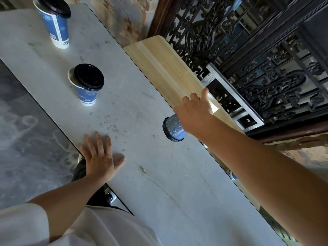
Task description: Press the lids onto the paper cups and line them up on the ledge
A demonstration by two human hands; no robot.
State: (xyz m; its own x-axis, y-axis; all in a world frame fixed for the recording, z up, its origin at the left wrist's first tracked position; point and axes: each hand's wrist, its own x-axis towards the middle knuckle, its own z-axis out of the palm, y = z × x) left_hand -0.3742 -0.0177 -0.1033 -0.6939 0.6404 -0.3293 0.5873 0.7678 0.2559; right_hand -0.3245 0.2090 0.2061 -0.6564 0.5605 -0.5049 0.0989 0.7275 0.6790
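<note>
My right hand (193,112) grips a blue patterned paper cup (174,127) round its middle, over the seam between the white table (159,174) and the wooden ledge (165,68). The cup is tilted, its black lid (166,129) pointing left and its white base showing past my fingers. My left hand (101,157) rests flat on the table near its front edge, fingers spread. Two more blue cups stand on the table, one in the middle left (87,93) and one at the far left (56,27). Each wears a black lid sitting off-centre, with white rim showing.
A sliver of another blue cup (234,176) peeks out on the ledge under my right forearm. Behind the ledge stands a dark ornate iron grille (257,59) with a metal frame. A brick wall lies beyond the table's far end, and a grey floor lies to the left.
</note>
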